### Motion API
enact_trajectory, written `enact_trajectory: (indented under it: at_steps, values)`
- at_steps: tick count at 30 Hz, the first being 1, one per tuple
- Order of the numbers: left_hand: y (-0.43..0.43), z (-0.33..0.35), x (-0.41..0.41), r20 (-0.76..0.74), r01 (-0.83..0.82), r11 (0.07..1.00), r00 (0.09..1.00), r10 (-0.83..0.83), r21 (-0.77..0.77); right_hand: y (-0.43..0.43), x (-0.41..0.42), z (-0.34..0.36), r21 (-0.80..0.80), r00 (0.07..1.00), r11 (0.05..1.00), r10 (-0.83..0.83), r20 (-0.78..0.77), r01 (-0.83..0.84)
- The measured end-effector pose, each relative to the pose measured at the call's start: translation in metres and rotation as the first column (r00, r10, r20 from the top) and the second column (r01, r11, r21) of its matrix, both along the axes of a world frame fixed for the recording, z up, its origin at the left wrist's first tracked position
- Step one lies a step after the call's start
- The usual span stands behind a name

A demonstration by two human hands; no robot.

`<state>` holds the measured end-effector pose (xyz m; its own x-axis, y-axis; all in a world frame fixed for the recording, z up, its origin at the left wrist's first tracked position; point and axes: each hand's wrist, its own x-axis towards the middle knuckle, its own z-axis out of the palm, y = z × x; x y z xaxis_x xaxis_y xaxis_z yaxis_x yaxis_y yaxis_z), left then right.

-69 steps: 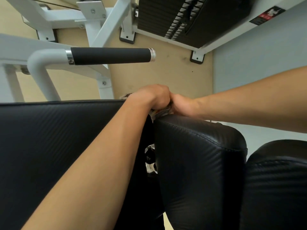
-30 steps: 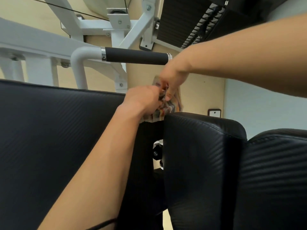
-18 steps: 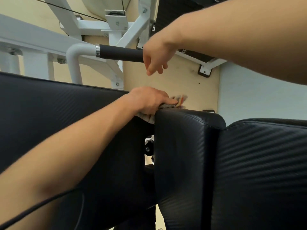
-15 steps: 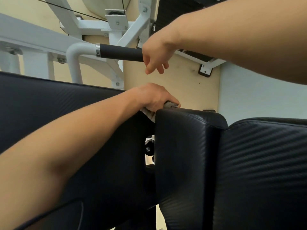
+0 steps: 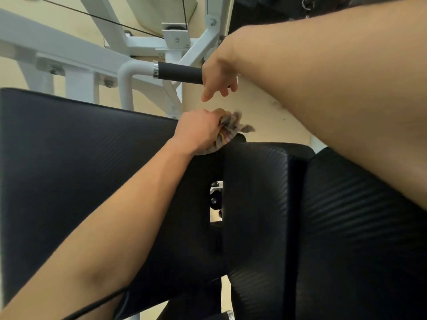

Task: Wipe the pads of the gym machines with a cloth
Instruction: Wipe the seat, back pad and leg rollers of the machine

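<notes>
My left hand (image 5: 199,131) grips a bunched, multicoloured striped cloth (image 5: 230,130) at the far top corner of a narrow black pad (image 5: 256,204). Part of the cloth sticks out past my fingers, above the pad's edge. A wide black pad (image 5: 80,169) lies under my left forearm, and a third black pad (image 5: 358,239) fills the right side. My right hand (image 5: 218,79) hovers above the cloth with its fingers hanging loosely downward, holding nothing, in front of the black foam handle (image 5: 179,73).
White machine frame tubes (image 5: 69,58) and a thin cable run across the top left. A gap with a black knob (image 5: 215,199) separates the wide pad from the narrow one. The dark weight stack (image 5: 254,12) is behind my right arm. Beige floor lies beyond.
My left hand has lifted and bunched the cloth at the pad's corner, so more cloth shows. My right hand stays raised by the handle. The view shifted slightly.
</notes>
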<state>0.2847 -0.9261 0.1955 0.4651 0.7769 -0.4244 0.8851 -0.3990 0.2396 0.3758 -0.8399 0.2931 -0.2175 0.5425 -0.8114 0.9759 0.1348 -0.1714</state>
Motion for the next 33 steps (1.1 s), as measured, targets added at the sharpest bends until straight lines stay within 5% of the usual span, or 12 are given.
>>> enact_trajectory:
  at_steps: [4, 8, 16, 24, 33]
  values:
    - [-0.042, 0.008, -0.046, -0.006, -0.056, 0.961, 0.998, 0.06, 0.272, -0.038, -0.018, -0.005, 0.188, 0.991, 0.977, -0.078, -0.105, 0.097]
    - [-0.098, 0.022, -0.066, -0.086, -0.105, 0.963, 0.988, 0.13, 0.248, -0.132, -0.049, -0.034, 0.325, 0.871, 0.829, -0.341, -0.354, 0.456]
    - [-0.235, 0.034, -0.121, -0.184, -0.237, 0.928, 0.937, 0.296, 0.286, -0.309, -0.112, -0.064, 0.196, 0.552, 0.581, -0.533, -0.641, 0.79]
    - [-0.344, 0.041, -0.136, -0.243, -0.231, 0.927, 0.92, 0.307, 0.297, -0.43, -0.109, -0.083, 0.378, 0.695, 0.642, -0.352, -0.627, 0.667]
    - [-0.384, -0.001, -0.094, -0.249, 0.27, 0.912, 0.948, -0.197, 0.308, -0.535, -0.052, -0.129, 0.545, 0.741, 0.503, -0.495, -0.455, 0.671]
